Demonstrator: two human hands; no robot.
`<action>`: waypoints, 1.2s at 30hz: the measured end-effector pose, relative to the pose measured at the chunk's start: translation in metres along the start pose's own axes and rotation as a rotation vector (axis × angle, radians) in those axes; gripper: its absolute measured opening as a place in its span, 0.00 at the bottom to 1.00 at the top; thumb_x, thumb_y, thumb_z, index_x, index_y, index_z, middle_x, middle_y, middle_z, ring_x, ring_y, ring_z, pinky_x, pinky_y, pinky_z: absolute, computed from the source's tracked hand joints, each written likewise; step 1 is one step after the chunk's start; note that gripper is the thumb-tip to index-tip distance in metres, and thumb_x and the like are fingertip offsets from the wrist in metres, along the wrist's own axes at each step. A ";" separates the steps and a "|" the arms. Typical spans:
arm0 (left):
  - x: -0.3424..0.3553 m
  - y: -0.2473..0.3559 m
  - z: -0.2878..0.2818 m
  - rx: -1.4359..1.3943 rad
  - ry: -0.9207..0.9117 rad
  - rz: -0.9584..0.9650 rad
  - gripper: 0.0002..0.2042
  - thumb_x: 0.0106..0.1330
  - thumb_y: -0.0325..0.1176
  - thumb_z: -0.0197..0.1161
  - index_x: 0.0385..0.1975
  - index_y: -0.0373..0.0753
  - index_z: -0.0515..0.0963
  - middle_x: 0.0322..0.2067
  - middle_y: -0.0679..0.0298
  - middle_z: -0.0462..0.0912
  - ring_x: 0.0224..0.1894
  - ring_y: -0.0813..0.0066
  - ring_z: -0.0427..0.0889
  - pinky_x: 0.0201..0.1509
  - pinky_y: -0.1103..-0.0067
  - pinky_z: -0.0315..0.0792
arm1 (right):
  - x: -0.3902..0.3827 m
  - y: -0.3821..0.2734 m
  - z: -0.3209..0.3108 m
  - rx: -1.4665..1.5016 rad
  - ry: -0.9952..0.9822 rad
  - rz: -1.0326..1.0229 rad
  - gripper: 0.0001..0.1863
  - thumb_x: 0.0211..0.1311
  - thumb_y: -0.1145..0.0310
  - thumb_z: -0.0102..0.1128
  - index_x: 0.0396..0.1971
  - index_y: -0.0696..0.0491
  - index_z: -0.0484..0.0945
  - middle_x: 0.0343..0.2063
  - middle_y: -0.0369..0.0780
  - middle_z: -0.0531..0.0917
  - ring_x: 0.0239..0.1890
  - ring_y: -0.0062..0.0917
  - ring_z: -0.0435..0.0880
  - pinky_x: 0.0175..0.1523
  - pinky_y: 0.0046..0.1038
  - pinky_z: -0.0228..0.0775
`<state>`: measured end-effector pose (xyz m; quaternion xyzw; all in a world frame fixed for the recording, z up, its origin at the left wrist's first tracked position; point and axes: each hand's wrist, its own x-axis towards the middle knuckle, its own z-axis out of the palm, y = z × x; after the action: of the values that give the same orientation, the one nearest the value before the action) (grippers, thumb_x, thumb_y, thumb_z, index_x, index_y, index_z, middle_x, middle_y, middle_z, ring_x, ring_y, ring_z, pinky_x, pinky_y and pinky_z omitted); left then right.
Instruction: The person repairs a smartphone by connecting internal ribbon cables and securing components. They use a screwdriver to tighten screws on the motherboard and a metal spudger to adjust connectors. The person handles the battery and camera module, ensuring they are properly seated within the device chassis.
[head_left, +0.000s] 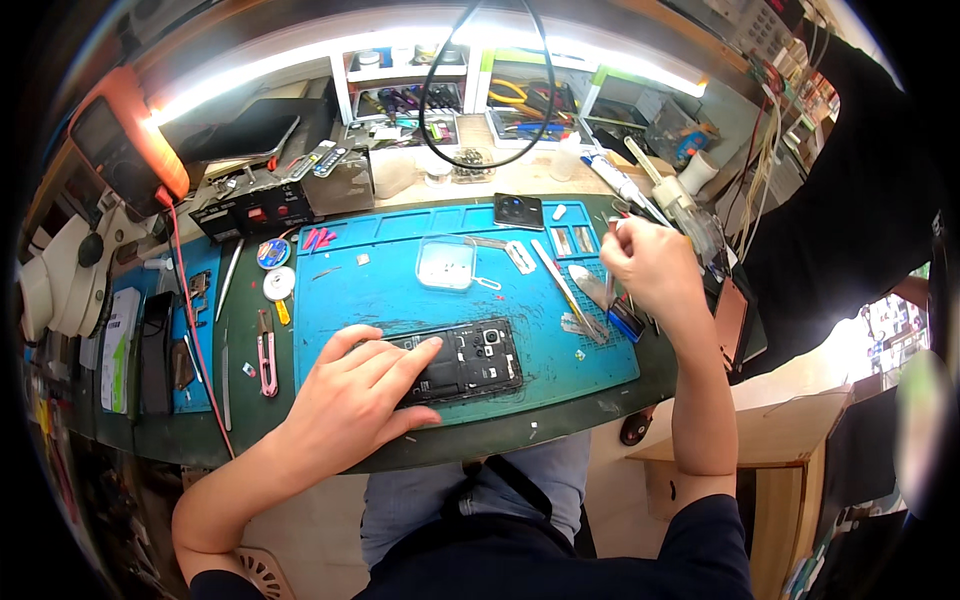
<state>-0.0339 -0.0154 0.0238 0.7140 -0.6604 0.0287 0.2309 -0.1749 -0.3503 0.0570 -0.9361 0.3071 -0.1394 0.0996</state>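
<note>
An opened black phone (470, 362) with its insides showing lies on the blue work mat (380, 285). My left hand (355, 400) rests flat on the phone's left part, fingers spread, pressing it down. My right hand (645, 270) is raised over the mat's right edge, fingers closed around a thin metal tool (612, 262), apparently tweezers, pointing down. A clear square plastic piece (446, 264) lies on the mat above the phone.
Pink-handled cutters (266, 355), small round parts and tweezers lie left of the mat. A black camera module (518, 210) sits at the mat's top edge. A microscope (55, 275) and an orange multimeter (125, 145) stand at left. Tool shelves line the back. A person in black stands at right.
</note>
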 end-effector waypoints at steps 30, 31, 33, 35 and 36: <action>0.028 -0.066 0.021 -0.284 0.373 -0.235 0.12 0.61 0.27 0.78 0.43 0.38 0.87 0.34 0.64 0.85 0.37 0.72 0.82 0.32 0.76 0.75 | -0.007 -0.110 0.079 0.919 0.052 -0.617 0.24 0.77 0.71 0.65 0.64 0.61 0.64 0.42 0.46 0.92 0.42 0.29 0.94 0.50 0.30 0.84; 0.027 -0.069 0.023 -0.264 0.361 -0.203 0.11 0.61 0.27 0.78 0.42 0.38 0.87 0.34 0.64 0.85 0.36 0.72 0.82 0.31 0.76 0.75 | -0.010 -0.111 0.077 0.906 0.056 -0.630 0.24 0.77 0.71 0.65 0.63 0.60 0.64 0.42 0.46 0.92 0.42 0.29 0.94 0.50 0.30 0.84; 0.026 -0.071 0.023 -0.256 0.346 -0.188 0.08 0.62 0.26 0.77 0.40 0.37 0.88 0.32 0.64 0.84 0.34 0.72 0.81 0.30 0.76 0.74 | -0.014 -0.113 0.076 0.902 0.042 -0.630 0.25 0.76 0.71 0.66 0.63 0.60 0.64 0.41 0.45 0.92 0.42 0.29 0.94 0.51 0.29 0.84; 0.029 -0.067 0.020 -0.279 0.338 -0.221 0.05 0.64 0.25 0.75 0.37 0.37 0.88 0.30 0.64 0.84 0.33 0.72 0.80 0.30 0.76 0.74 | -0.012 -0.110 0.074 0.865 0.068 -0.643 0.25 0.79 0.67 0.63 0.64 0.59 0.61 0.43 0.48 0.91 0.43 0.28 0.92 0.48 0.26 0.82; 0.028 -0.066 0.017 -0.304 0.344 -0.230 0.04 0.64 0.25 0.75 0.37 0.37 0.88 0.30 0.64 0.84 0.32 0.73 0.80 0.30 0.77 0.73 | -0.011 -0.110 0.074 0.857 0.075 -0.651 0.26 0.80 0.65 0.62 0.65 0.59 0.59 0.44 0.49 0.91 0.44 0.27 0.91 0.46 0.25 0.82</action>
<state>0.0285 -0.0460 -0.0015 0.7263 -0.5223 0.0239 0.4463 -0.0991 -0.2488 0.0148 -0.8528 -0.0800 -0.3093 0.4131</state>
